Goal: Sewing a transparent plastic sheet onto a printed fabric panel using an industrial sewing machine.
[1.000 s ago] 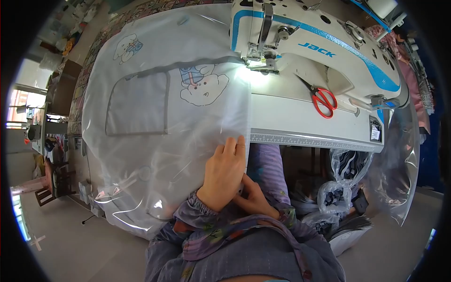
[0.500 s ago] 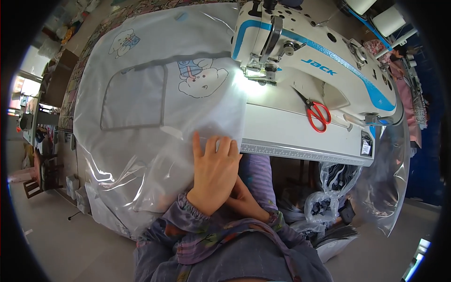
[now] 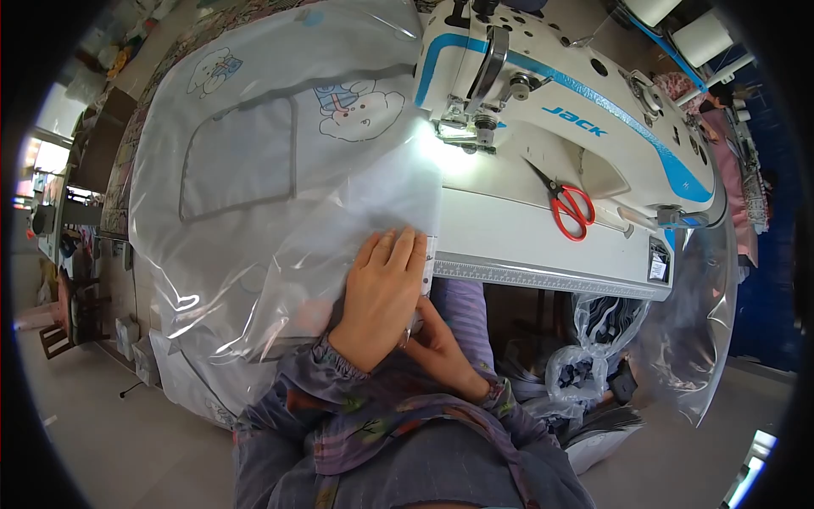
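Observation:
A large translucent grey plastic sheet point(image 3: 254, 246) with printed cartoon dogs and a grey-bordered window panel point(image 3: 242, 157) spreads over the left of the sewing table. Its right edge runs to the lit needle area of a white and blue sewing machine point(image 3: 551, 93). My left hand point(image 3: 381, 293) lies flat on the sheet near that edge, fingers stretched forward and close together. Lower and to the right, my right hand point(image 3: 441, 352) pinches the sheet's edge at the front of the table. Its fingertips are partly hidden by the sheet and my left hand.
Red-handled scissors point(image 3: 572, 208) lie on the machine bed, behind a ruler strip point(image 3: 526, 282) along the front edge. A clear plastic bag point(image 3: 585, 365) of dark pieces hangs below. White thread cones point(image 3: 699, 38) stand at the far right.
The sheet has shifted slightly, and a pale strip now shows along its right edge. My left hand's fingers have drawn together, and my right hand has come out further from beneath the left.

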A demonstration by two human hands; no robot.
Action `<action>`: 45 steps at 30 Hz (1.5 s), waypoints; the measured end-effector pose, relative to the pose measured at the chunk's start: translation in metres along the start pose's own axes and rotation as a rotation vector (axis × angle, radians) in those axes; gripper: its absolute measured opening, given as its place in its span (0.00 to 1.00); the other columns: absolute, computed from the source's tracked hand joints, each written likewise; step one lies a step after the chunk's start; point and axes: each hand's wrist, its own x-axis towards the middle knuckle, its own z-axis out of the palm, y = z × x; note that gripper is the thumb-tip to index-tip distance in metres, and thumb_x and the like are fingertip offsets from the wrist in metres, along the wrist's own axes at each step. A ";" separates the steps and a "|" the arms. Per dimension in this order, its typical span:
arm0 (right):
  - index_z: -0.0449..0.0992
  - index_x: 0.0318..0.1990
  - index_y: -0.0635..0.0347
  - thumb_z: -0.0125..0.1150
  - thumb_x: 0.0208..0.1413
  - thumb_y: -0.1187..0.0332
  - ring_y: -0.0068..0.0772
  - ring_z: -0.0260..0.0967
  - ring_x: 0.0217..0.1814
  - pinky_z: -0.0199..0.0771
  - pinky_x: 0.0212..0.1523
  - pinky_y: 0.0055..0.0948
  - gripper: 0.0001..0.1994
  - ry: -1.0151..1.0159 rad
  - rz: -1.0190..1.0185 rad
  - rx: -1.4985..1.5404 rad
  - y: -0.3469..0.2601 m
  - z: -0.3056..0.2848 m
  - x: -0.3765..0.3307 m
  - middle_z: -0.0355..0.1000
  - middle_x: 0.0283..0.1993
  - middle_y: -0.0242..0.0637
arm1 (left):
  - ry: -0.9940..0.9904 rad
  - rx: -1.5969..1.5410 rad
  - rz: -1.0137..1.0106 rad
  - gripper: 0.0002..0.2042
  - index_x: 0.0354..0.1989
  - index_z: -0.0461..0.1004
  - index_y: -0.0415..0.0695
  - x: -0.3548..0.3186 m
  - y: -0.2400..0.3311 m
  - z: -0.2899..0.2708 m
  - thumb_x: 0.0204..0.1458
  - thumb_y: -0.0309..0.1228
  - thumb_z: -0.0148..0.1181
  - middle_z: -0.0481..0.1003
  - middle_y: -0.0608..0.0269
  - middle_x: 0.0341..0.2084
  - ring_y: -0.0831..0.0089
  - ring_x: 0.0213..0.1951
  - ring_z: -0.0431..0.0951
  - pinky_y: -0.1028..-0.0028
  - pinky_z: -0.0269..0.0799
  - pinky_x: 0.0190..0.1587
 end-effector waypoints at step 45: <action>0.50 0.75 0.63 0.55 0.64 0.80 0.19 0.65 0.57 0.68 0.53 0.21 0.33 0.096 -0.039 0.143 -0.002 0.014 0.022 0.64 0.62 0.34 | -0.045 -0.087 0.128 0.22 0.57 0.74 0.44 0.034 -0.036 -0.001 0.53 0.32 0.64 0.74 0.62 0.57 0.66 0.60 0.72 0.57 0.57 0.69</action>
